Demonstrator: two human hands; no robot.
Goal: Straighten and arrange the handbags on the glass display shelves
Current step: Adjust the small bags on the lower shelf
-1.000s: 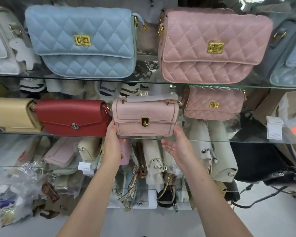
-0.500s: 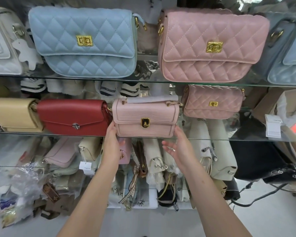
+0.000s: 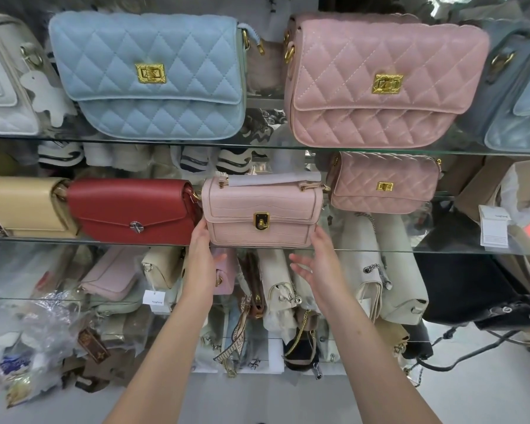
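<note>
**While two open hands flank it, a pale pink crocodile-embossed leather handbag [image 3: 262, 214] stands on the middle glass shelf [image 3: 441, 250]**

Where the shelf's front edge runs, the handbag stands upright and faces forward, its gold clasp [image 3: 261, 220] centred under the flap. The left hand [image 3: 201, 258] is released, holding nothing. Its fingers are straight and point upward, with the tips against the bag's lower left side, and its thumb is spread out below the glass. The right hand [image 3: 322, 264] is also released, fingers loosely extended with the thumb apart. Its fingertips reach the bag's lower right corner, though whether they touch it cannot be told. Both forearms rise from the bottom of the view and converge toward the bag.

A red smooth flap bag with a silver clasp [image 3: 129, 209] stands just beside it on the left, and a small pink quilted bag [image 3: 383, 182] sits to its right. On the shelf above stand a light blue quilted bag [image 3: 153, 75] and a large pink quilted bag [image 3: 380, 81].
</note>
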